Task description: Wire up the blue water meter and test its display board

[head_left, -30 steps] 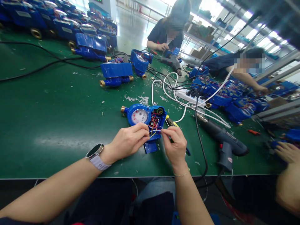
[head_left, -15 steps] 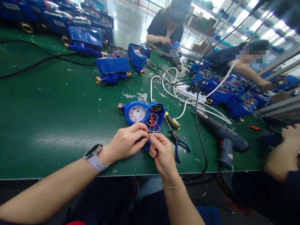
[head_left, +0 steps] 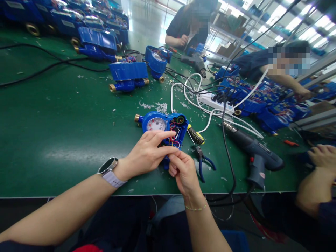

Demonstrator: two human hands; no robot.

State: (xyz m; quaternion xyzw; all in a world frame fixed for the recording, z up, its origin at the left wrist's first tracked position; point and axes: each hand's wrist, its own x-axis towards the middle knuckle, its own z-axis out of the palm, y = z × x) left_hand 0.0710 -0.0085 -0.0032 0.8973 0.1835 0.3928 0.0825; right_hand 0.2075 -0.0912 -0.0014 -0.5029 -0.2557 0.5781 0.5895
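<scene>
A blue water meter [head_left: 147, 120] lies on the green table in front of me, its round dial partly covered by my left hand. Thin coloured wires [head_left: 173, 140] show in its open side compartment. My left hand [head_left: 147, 152] reaches over the meter with its fingers stretched and apart; the lower fingers meet the fingertips of the other hand. My right hand [head_left: 182, 168] is closed in a pinch at the meter's near edge, on a thin wire mostly hidden by the fingers. Just right of the meter lie a yellow-and-black screwdriver [head_left: 196, 135] and blue-handled cutters [head_left: 202, 159].
A heat gun [head_left: 254, 150] rests at the right, with a black cable beside it. Behind are a white power strip [head_left: 216, 103] and looping cords. More blue meters [head_left: 128, 75] stand farther back. Co-workers sit across the table, and another person's hand [head_left: 324, 155] is at the right edge.
My left hand has gone from a pinch on the yellow wire to stretched fingers, its index finger now over the compartment. My right hand keeps its pinch. The view has shifted slightly.
</scene>
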